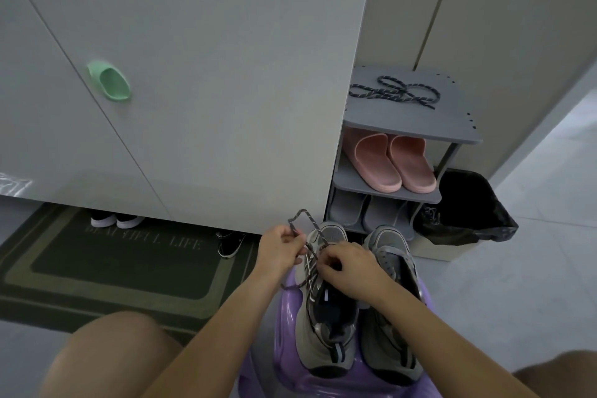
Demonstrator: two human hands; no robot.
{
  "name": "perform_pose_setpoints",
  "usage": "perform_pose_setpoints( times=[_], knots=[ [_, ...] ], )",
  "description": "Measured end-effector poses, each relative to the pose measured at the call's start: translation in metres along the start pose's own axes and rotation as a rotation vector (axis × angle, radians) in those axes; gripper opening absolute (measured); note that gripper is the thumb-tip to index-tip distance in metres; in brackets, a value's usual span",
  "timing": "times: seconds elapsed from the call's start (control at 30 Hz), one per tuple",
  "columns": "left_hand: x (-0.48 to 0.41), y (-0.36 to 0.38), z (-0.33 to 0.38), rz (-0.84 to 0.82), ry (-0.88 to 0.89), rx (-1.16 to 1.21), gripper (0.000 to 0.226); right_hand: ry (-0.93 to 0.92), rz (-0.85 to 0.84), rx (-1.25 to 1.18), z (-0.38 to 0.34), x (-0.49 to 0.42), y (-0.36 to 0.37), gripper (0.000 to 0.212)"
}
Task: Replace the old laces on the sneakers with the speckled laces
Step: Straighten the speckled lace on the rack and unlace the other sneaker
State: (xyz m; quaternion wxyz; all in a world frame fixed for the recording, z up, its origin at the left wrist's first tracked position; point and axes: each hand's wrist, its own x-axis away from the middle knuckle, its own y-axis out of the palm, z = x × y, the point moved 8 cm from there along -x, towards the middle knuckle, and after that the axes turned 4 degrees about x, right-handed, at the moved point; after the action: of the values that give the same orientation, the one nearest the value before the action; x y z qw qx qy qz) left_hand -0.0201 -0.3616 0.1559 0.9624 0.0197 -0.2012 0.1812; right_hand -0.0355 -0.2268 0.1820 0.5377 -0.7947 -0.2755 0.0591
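Grey shoe rack stands by the wall, with a dark speckled spare lace curled on its top. Nearer, a purple stool holds two grey sneakers side by side, toes pointing away. The right sneaker has flat grey laces. The left sneaker has a speckled lace partly through its holes. The left hand pinches a loop of that lace. The right hand, fingers curled, grips it over the shoe's tongue.

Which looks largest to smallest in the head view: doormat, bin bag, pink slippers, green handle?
1. doormat, clearly largest.
2. bin bag and pink slippers: they look about alike, so left unranked.
3. green handle, smallest.
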Motion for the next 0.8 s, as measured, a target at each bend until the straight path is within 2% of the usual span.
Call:
perform_pose_setpoints(
  times=[0.17,0.3,0.43,0.53,0.63,0.8],
  knots=[
    [0.005,0.009,0.003,-0.054,0.003,0.018,0.017,0.145,0.037,-0.177,0.010,-0.005,-0.002,0.020],
    [0.008,0.013,0.003,-0.096,-0.014,-0.020,0.014,0.142,0.046,-0.089,0.006,-0.007,-0.003,0.020],
    [0.010,0.021,-0.001,-0.176,-0.015,-0.239,0.021,0.109,0.006,-0.030,0.007,-0.008,0.002,0.020],
    [0.006,0.016,-0.003,-0.118,0.005,-0.269,0.021,0.105,0.034,-0.060,0.013,-0.009,0.003,0.021],
    [0.004,0.014,-0.004,-0.090,0.013,-0.229,0.021,0.119,0.072,0.060,0.019,-0.009,0.001,0.023],
    [0.004,0.017,-0.003,-0.068,0.078,-0.318,0.023,0.150,0.008,0.052,0.023,-0.008,0.006,0.022]
  ],
)
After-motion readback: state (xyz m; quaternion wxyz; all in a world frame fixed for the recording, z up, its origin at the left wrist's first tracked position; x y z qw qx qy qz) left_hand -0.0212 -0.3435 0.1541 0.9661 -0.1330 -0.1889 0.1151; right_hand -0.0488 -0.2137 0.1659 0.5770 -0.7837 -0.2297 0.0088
